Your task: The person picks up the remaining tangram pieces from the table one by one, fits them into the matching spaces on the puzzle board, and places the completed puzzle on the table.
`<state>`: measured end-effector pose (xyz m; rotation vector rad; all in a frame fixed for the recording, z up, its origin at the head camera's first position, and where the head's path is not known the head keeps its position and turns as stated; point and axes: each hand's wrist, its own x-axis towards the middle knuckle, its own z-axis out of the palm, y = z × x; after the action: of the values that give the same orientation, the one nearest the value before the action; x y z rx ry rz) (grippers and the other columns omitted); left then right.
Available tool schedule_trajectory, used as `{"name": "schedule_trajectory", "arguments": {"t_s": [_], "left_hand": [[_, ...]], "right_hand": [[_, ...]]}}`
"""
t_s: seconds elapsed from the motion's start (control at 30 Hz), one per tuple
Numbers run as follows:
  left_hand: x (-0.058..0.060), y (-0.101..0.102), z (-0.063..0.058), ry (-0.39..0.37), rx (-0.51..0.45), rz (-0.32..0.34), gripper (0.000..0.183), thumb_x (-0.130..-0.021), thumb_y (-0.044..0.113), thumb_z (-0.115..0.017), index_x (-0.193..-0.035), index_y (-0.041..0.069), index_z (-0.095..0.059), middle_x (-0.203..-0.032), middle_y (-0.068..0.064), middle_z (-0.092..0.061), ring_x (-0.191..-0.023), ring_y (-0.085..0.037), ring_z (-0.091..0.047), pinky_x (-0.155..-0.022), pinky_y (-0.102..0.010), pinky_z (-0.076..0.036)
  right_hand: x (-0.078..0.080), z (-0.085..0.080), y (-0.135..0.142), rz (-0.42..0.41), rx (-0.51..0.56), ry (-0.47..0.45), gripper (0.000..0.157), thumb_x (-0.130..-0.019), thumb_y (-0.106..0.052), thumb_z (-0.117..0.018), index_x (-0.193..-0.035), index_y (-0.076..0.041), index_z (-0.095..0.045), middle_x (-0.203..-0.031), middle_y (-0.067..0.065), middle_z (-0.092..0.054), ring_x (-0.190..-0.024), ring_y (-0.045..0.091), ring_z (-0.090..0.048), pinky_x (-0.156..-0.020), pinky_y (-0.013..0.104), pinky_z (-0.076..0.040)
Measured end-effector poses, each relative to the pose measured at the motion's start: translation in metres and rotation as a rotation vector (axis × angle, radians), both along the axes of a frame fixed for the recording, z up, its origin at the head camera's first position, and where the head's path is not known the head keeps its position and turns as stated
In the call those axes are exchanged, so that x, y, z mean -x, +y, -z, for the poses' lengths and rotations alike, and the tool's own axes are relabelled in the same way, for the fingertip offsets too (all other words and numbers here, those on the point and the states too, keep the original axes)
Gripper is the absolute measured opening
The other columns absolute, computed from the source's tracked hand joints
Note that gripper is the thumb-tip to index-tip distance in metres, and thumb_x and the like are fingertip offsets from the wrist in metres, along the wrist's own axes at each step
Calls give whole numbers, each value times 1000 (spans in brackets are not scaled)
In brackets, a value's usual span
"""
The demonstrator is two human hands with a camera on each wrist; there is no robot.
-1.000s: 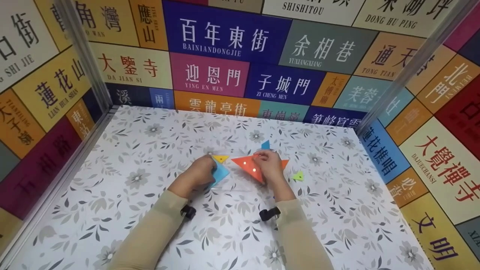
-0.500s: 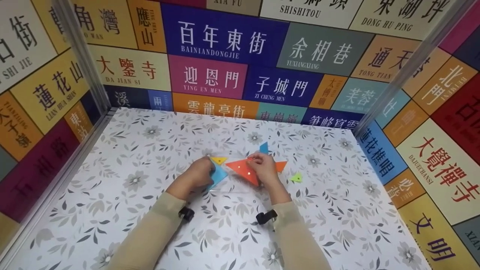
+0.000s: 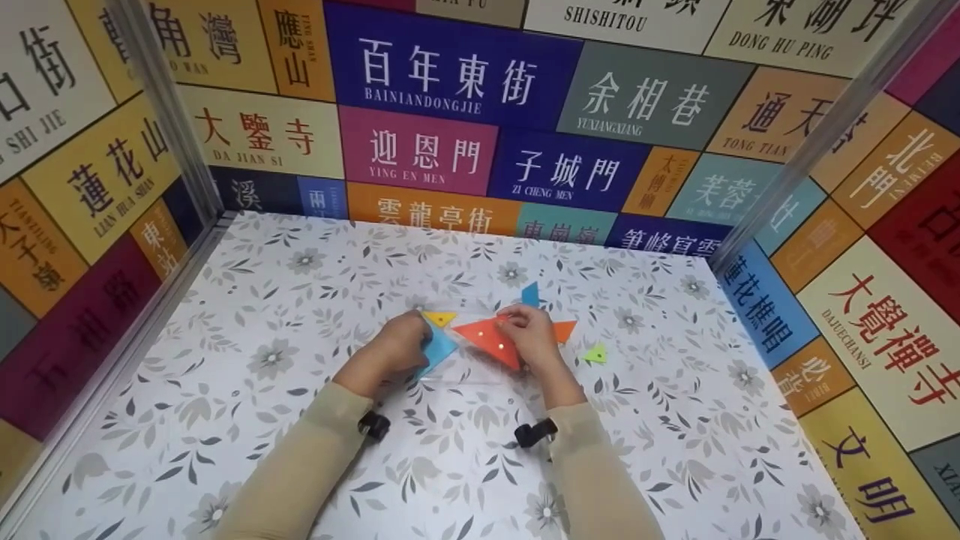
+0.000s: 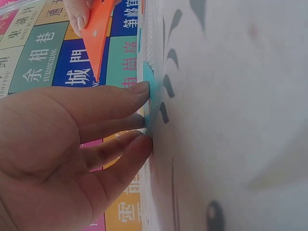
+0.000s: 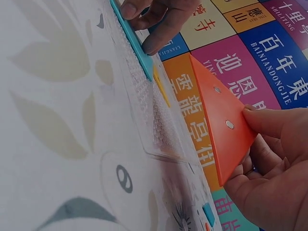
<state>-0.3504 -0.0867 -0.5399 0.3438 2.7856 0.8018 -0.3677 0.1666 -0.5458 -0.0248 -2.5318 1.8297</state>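
Observation:
My left hand (image 3: 391, 345) holds a light-blue triangle (image 3: 440, 347) by its edges, low over a clear textured tray (image 5: 163, 156). The thumb and fingertips touch that piece (image 4: 150, 108) in the left wrist view. Beside it lies a small yellow triangle (image 3: 440, 319). My right hand (image 3: 534, 337) pinches a large red-orange triangle (image 5: 219, 118) between thumb and fingers. Two round silvery dots show on its face. This triangle is tilted and raised above the tray's right part, as the right wrist view shows.
Behind the right hand lie a blue four-sided piece (image 3: 530, 294) and an orange piece (image 3: 564, 331), partly hidden. A small lime-green triangle (image 3: 596, 353) rests to the right. Sign-patterned walls (image 3: 457, 97) enclose the floral tabletop (image 3: 300, 420) at the back and sides.
My right hand has brought the red-orange triangle slightly left and nearer to me, toward the light-blue piece. My left hand has stayed on its triangle.

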Motion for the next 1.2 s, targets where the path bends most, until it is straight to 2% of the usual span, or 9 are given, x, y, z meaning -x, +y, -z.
{"name": "schedule_trajectory", "arguments": {"t_s": [0.17, 0.43, 0.6, 0.83, 1.03, 1.2], "left_hand": [[0, 1, -1, -33, 7, -11, 44, -85, 6, -85, -127, -2, -73, -153, -17, -58, -143, -35, -55, -123, -47, -43], [0, 1, 0, -38, -4, -18, 44, -86, 7, -85, -127, -2, -73, -158, -18, -53, -147, -35, -52, -124, -47, -42], [0, 1, 1, -37, -11, -30, 41, -85, 6, -85, -124, 0, -74, -151, -15, -58, -136, -31, -59, -120, -45, -47], [0, -1, 2, 5, -15, -5, 39, -81, 4, -85, -119, -2, -75, -133, -15, -64, -118, -31, -64, -111, -45, -52], [1, -2, 3, 40, -3, 27, 44, -79, 5, -89, -120, -4, -76, -130, -16, -66, -118, -32, -66, -111, -45, -53], [2, -2, 3, 36, -15, 27, 43, -79, 4, -88, -120, -3, -76, -128, -15, -66, -117, -31, -66, -111, -44, -53]], "right_hand": [[-3, -2, -3, -15, -21, -38, 15, -96, -7, -75, -111, -6, -78, -92, 6, -77, -83, 14, -66, -74, 25, -53], [-6, -1, -7, -43, -38, -44, 13, -96, -8, -77, -109, -6, -79, -93, 6, -76, -86, 15, -66, -77, 24, -54], [-8, -1, -11, -60, -64, -67, 13, -96, -10, -76, -108, -12, -79, -99, 5, -77, -92, 16, -68, -83, 26, -55], [-9, 1, -13, -98, -106, -52, 15, -97, -12, -76, -112, -9, -79, -102, 5, -76, -95, 17, -68, -86, 29, -57], [-10, 3, -16, -122, -86, -25, 18, -95, -10, -78, -112, -4, -79, -103, 6, -78, -95, 16, -71, -84, 26, -57], [-12, 2, -18, -124, -77, -45, 17, -95, -11, -79, -112, -6, -80, -102, 4, -76, -94, 15, -69, -83, 26, -56]]}}
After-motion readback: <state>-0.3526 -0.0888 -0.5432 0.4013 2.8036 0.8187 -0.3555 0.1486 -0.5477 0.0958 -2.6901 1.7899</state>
